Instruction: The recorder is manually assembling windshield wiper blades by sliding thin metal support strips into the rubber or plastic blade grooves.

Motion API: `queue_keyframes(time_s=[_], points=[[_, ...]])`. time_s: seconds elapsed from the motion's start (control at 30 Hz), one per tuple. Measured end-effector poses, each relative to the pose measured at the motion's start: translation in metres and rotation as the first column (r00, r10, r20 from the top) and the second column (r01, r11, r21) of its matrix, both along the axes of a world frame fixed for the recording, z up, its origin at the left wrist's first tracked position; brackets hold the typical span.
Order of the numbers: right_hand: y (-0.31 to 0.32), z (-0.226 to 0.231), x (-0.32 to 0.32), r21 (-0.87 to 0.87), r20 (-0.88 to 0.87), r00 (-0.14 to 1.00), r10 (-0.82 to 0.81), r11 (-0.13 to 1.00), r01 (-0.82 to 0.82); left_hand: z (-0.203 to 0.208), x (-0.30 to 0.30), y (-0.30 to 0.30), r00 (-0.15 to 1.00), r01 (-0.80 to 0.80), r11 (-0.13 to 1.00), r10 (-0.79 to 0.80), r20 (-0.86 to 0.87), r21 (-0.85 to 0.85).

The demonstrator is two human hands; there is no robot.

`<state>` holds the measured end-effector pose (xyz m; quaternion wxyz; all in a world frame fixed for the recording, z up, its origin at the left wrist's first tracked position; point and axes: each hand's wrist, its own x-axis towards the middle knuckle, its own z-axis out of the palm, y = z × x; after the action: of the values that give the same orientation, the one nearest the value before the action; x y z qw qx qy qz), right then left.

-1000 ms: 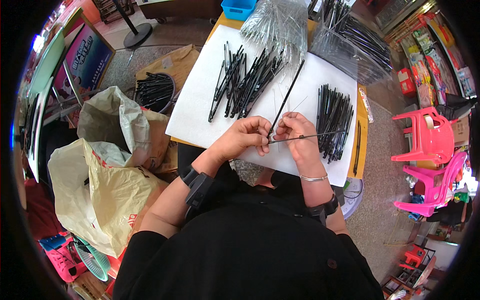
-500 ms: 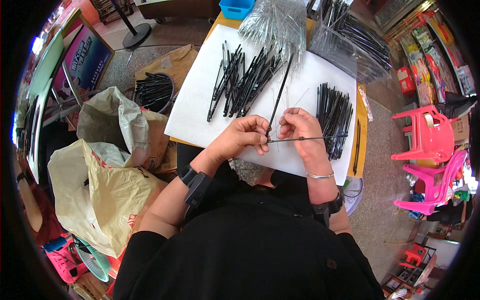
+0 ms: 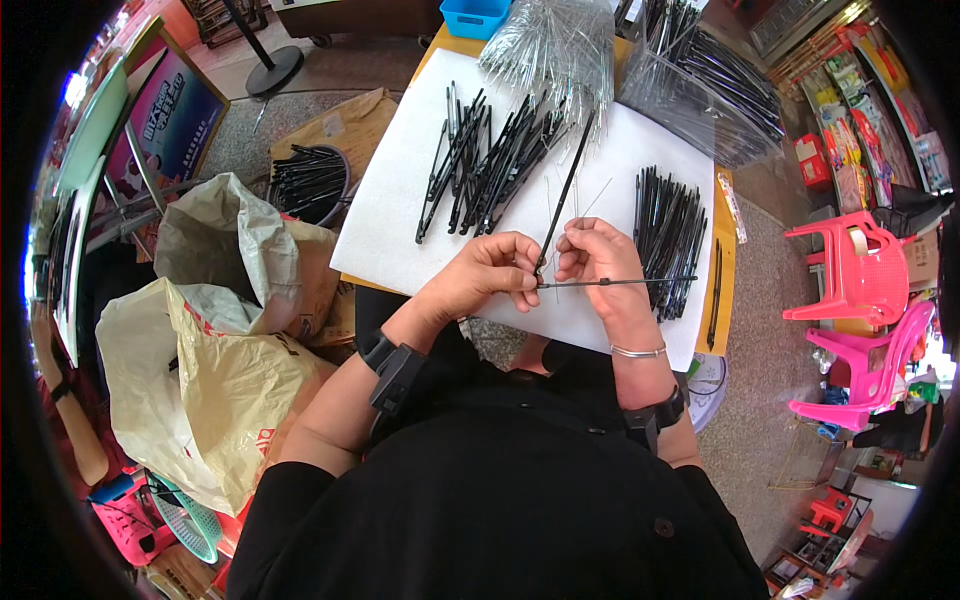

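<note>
My left hand (image 3: 490, 272) pinches the meeting ends of two thin black rods. One black rod (image 3: 567, 190) points away from me over the white-topped table; the other black rod (image 3: 650, 281) runs right, across my right palm. Beside that joint, my right hand (image 3: 605, 262) has thumb and fingertips pressed together, and what they may hold is too small to make out. Several fine metal wires (image 3: 597, 197) lie on the white sheet (image 3: 385, 215) just beyond my fingers. Black slotted strips (image 3: 510, 165) lie bunched beyond my left hand, and a pile of black rods (image 3: 670, 235) lies to the right.
Across the table's far side are a clear bag of metal wires (image 3: 550, 50), a clear bag of black rods (image 3: 710, 100) and a blue basket (image 3: 475, 16). Large sacks (image 3: 200, 390) and a bin of black pieces (image 3: 308, 186) stand left. Pink chairs (image 3: 865, 265) stand right.
The far tip of the upright rod has swung slightly right. Both hands have barely shifted and keep the same hold.
</note>
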<state>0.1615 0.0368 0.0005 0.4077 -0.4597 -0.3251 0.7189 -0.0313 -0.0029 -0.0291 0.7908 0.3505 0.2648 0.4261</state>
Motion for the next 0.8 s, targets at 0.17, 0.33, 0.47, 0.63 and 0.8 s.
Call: queue_keyframes(time_s=[0.17, 0.33, 0.47, 0.63, 0.8], points=[[0.001, -0.001, -0.001, -0.003, 0.003, 1.0, -0.002, 1.0, 0.002, 0.002, 0.0, 0.0, 1.0, -0.003, 1.0, 0.003, -0.013, 0.003], [0.003, -0.007, 0.0, -0.038, 0.016, 1.0, 0.01, 0.999, -0.009, 0.0, 0.001, 0.0, 1.0, -0.006, 1.0, 0.007, -0.012, 0.01], [0.003, -0.009, 0.0, -0.081, 0.007, 1.0, 0.024, 0.996, -0.023, -0.001, 0.0, 0.0, 1.0, 0.004, 1.0, -0.004, -0.006, 0.018], [0.001, -0.008, -0.002, 0.037, -0.001, 0.999, -0.043, 0.998, 0.043, -0.002, 0.001, 0.0, 1.0, -0.017, 1.0, 0.017, 0.01, 0.002], [-0.007, 0.007, -0.002, 0.371, 0.023, 0.999, -0.036, 0.928, 0.024, 0.003, 0.001, -0.003, 0.996, -0.089, 0.994, 0.091, 0.025, -0.067]])
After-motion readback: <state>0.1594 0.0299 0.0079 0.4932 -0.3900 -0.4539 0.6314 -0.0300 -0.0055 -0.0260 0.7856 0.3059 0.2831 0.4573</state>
